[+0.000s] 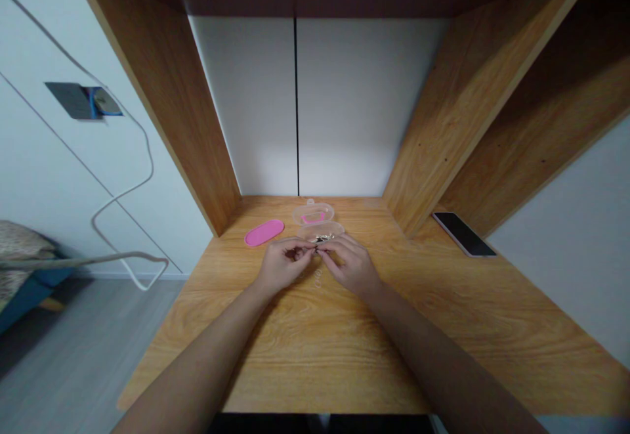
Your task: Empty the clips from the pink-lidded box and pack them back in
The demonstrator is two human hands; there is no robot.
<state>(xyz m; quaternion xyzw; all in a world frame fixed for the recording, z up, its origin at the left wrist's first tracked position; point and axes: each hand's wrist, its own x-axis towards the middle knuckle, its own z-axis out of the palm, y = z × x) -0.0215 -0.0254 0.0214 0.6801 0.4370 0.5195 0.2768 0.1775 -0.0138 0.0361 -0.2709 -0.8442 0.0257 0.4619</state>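
My left hand and my right hand meet just in front of a clear plastic case, which lies with its lid raised toward the back. Both hands are pinched, thumb against fingers, around something small and dark that I cannot make out. Small shiny metal pieces show in the case's near half, partly hidden behind my fingers. A pink piece shows in the raised half. Left of the case lies a pink oval tray. Below my fingertips, a few small clear loops rest on the wood.
The wooden desk stands between upright wooden panels, with a white panel behind and a shelf overhead. At the right lies a phone, dark screen up. A white cable hangs at the left, near an opened wall socket.
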